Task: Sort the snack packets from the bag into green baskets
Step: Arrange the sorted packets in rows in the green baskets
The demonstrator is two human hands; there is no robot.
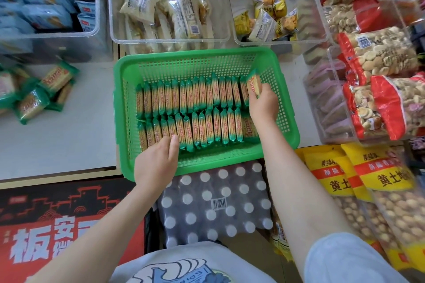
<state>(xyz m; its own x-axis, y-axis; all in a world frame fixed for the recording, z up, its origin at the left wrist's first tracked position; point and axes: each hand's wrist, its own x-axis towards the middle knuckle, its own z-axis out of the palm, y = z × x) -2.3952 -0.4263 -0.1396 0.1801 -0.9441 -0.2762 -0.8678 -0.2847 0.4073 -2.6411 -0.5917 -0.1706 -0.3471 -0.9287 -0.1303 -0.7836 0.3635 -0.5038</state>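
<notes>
1. Right hand (262, 99) pinched a green-ended cracker packet (253, 82) at the green mesh basket's (288, 108) three o'clock
2. Left hand (158, 161), fingers straight, steadied the front row (197, 130)
3. Next: slot it upright

- The green basket (285, 108) is lying open at the top, with bare mesh floor showing along its far wall and right side.
- Two packed rows of snack packets (190, 108) are filling the rest.
- Clear bins (170, 40) are crowding the far rim.
- Bare desk (87, 122) is stretching left, toward loose packets (41, 92).
- Biscuit bags (377, 89) are hemming the right.
</notes>
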